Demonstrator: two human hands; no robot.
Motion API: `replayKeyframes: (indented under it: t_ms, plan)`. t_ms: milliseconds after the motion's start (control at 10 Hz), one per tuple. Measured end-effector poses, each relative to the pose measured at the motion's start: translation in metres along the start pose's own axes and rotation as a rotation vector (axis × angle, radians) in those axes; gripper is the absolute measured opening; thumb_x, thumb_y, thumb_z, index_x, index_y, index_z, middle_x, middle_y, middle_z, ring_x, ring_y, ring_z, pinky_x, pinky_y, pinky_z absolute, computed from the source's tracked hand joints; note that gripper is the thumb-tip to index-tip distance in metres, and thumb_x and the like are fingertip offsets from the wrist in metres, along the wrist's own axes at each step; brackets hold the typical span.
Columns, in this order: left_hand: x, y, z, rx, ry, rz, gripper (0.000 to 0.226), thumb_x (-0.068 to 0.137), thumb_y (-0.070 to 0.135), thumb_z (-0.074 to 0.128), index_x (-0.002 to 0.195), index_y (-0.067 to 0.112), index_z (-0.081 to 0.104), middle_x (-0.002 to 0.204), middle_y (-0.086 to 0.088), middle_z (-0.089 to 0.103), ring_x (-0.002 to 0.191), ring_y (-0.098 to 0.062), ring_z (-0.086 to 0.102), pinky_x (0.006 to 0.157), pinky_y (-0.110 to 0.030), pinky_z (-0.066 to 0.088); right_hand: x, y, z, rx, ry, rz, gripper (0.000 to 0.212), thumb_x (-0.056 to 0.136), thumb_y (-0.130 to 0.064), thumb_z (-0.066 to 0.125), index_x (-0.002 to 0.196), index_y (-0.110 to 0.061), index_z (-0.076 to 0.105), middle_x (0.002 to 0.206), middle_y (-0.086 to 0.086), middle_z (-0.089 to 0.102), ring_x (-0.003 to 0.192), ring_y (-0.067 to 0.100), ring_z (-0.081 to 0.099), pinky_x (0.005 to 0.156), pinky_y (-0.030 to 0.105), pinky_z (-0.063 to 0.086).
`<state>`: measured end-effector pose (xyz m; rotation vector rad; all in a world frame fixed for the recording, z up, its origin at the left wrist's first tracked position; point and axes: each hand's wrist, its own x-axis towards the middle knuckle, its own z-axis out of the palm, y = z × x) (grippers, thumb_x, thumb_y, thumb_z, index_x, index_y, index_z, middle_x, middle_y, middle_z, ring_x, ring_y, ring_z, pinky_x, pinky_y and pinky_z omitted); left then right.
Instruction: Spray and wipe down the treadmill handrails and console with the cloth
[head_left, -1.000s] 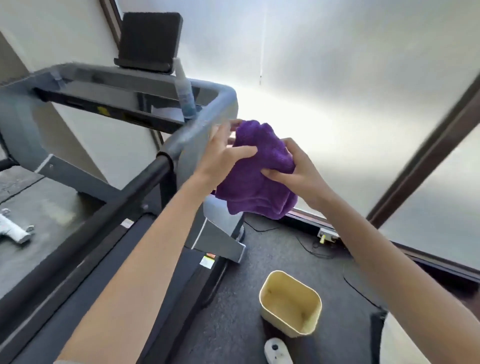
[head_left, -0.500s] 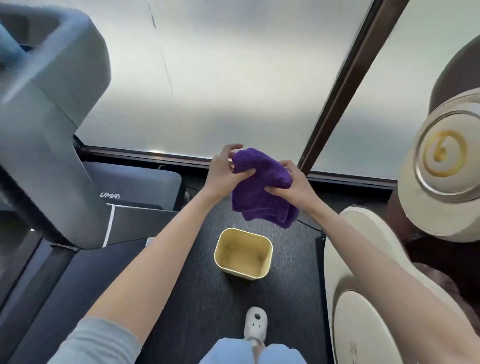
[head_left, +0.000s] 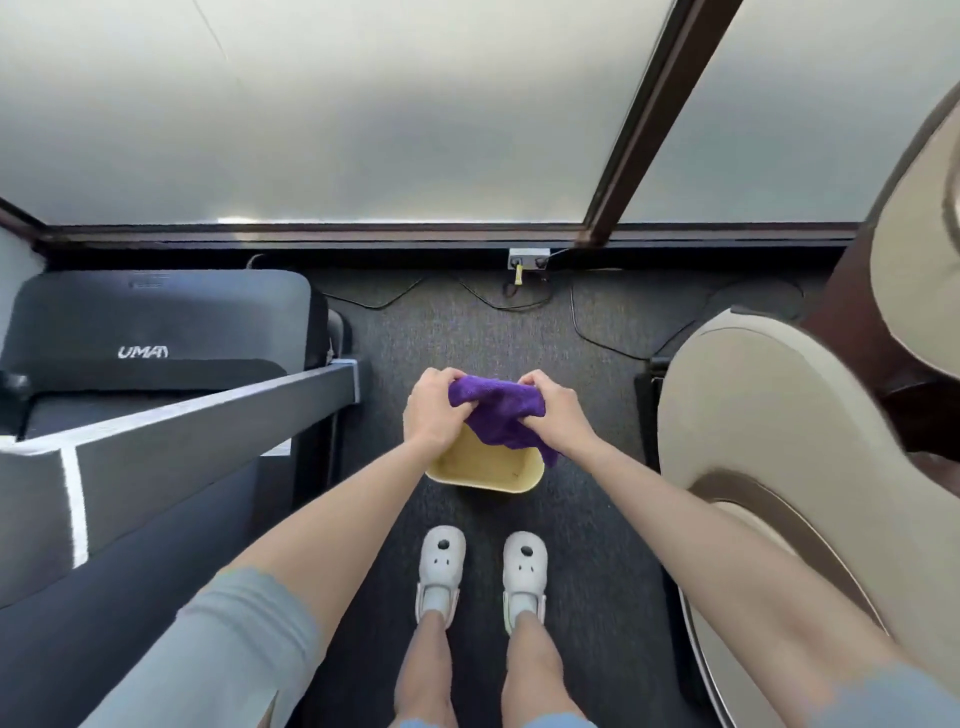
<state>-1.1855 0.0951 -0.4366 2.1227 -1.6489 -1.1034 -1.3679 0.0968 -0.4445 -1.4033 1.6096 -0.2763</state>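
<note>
Both hands now wring cloth (head_left: 496, 413) over tub (head_left: 485, 470).

The only view is from the person's head, facing steeply down at the floor (head_left: 597, 519), with both feet near below.

Yellow bin (head_left: 506, 480) on dark carpet (head_left: 597, 525); beige chair (head_left: 779, 415) beside.

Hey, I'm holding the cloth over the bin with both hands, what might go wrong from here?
The cloth is bunched between your left hand and right hand above the yellow bin; letting go would probably drop it in. Cables trail across the carpet ahead, a possible trip hazard.
</note>
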Motion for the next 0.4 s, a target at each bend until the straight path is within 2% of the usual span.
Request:
replayKeyframes:
  t_ms: [100, 200, 300, 400]
  plan:
    - [0.010, -0.010, 0.012, 0.165, -0.022, -0.031, 0.041, 0.088, 0.029, 0.066, 0.127, 0.020, 0.057, 0.122, -0.007, 0.055, 0.114, -0.028, 0.055, 0.097, -0.041, 0.043, 0.012, 0.013, 0.016, -0.055, -0.007, 0.010, 0.031, 0.087, 0.003, 0.064, 0.117, -0.007, 0.061, 0.097, 0.008, 0.064, 0.091, 0.028, 0.060, 0.082, 0.031, 0.046]
    - [0.009, -0.010, 0.016, 0.265, -0.042, -0.080, 0.043, 0.094, 0.034, 0.057, 0.135, 0.021, 0.050, 0.129, -0.009, 0.052, 0.120, -0.029, 0.051, 0.100, -0.041, 0.039, 0.010, 0.021, 0.024, -0.164, 0.030, 0.061, 0.030, 0.093, -0.001, 0.061, 0.123, -0.004, 0.062, 0.118, 0.019, 0.063, 0.113, 0.035, 0.058, 0.100, 0.041, 0.043]
    - [0.005, -0.007, 0.014, 0.367, -0.050, -0.033, 0.041, 0.098, 0.036, 0.047, 0.136, 0.023, 0.051, 0.132, -0.008, 0.052, 0.123, -0.029, 0.049, 0.100, -0.042, 0.035, 0.004, 0.021, 0.022, -0.257, 0.039, 0.098, 0.028, 0.100, -0.010, 0.055, 0.126, -0.007, 0.063, 0.131, 0.019, 0.059, 0.125, 0.037, 0.052, 0.105, 0.043, 0.042]
    - [-0.001, 0.006, -0.004, 0.347, -0.142, 0.009, 0.047, 0.100, 0.039, 0.041, 0.144, 0.024, 0.043, 0.139, -0.008, 0.048, 0.129, -0.028, 0.045, 0.104, -0.042, 0.032, -0.006, 0.002, 0.005, -0.380, 0.032, 0.071, 0.034, 0.104, -0.021, 0.049, 0.137, -0.014, 0.058, 0.142, 0.010, 0.054, 0.134, 0.031, 0.045, 0.107, 0.043, 0.039]
